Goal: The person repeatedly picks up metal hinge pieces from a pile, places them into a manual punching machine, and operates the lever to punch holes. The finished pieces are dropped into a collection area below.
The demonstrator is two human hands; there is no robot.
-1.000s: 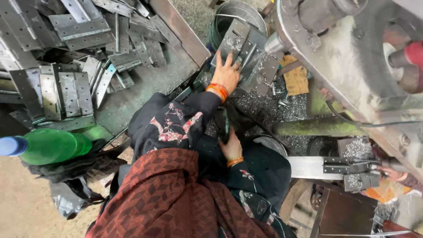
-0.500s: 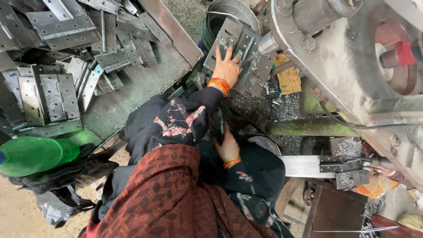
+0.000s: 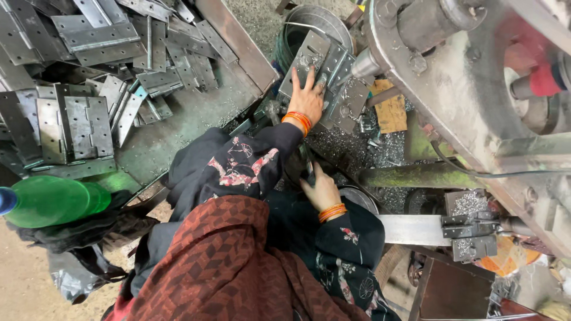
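My left hand [image 3: 307, 95] lies flat, fingers spread, on a grey metal hinge plate [image 3: 333, 71] that rests on the bed of a large machine [image 3: 452, 77]. Orange bangles sit on that wrist. My right hand [image 3: 322, 189] is lower down, near my lap, closed around a dark lever handle [image 3: 308, 166]; it wears orange bangles too. Dark floral sleeves and a red patterned shawl [image 3: 226, 267] cover my arms and body below.
A tray [image 3: 196, 113] at the left holds several grey hinge plates [image 3: 71, 125] in a heap. A green plastic bottle [image 3: 50, 201] lies at the lower left. A round metal tub [image 3: 309, 27] stands behind the plate. Metal shavings litter the machine bed.
The view has shifted slightly. My left hand stays pressed on the hinge plate, and my right hand has kept its hold on the lever.
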